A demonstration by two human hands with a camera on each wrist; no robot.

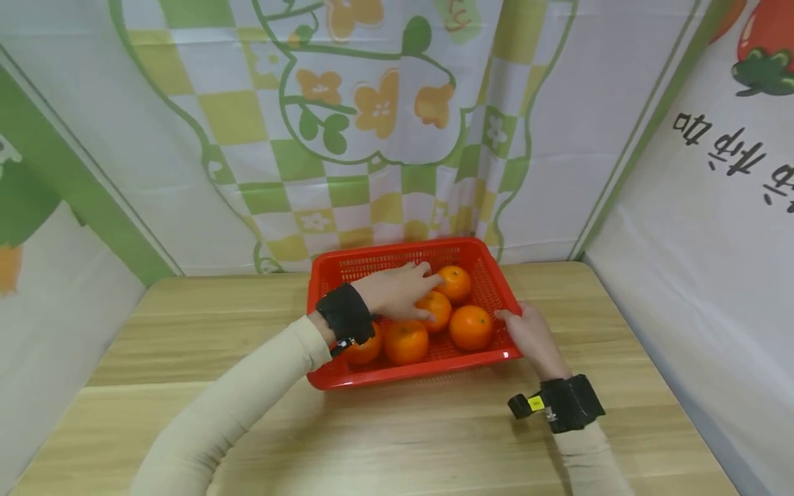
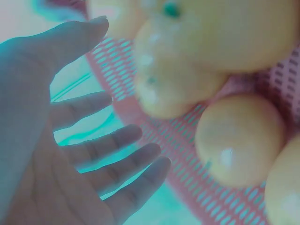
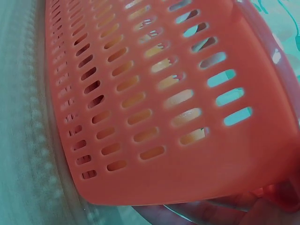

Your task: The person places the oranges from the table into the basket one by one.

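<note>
A red plastic basket [image 1: 409, 368] with slotted walls stands on the table and holds several oranges. My left hand [image 1: 397, 291] reaches over its middle, fingers spread and loosely bent, close to one orange [image 1: 455, 284] at the back right and another orange [image 1: 435, 310] in the centre. In the left wrist view no fruit is in the palm, and the oranges [image 2: 240, 140] lie beyond the fingertips. At the basket's right end my right hand [image 1: 535, 334] grips the rim, thumb over the inner side. Below the slotted wall [image 3: 187, 178], only part of that hand's fingers [image 3: 206, 213] shows.
The wooden table [image 1: 397, 441] extends in front of and beside the basket. Behind it hangs a green-and-white patterned curtain [image 1: 248, 151]. Printed white cloth walls [image 1: 682, 248] border the table. Each wrist wears a black strap [image 1: 571, 403] with a small camera.
</note>
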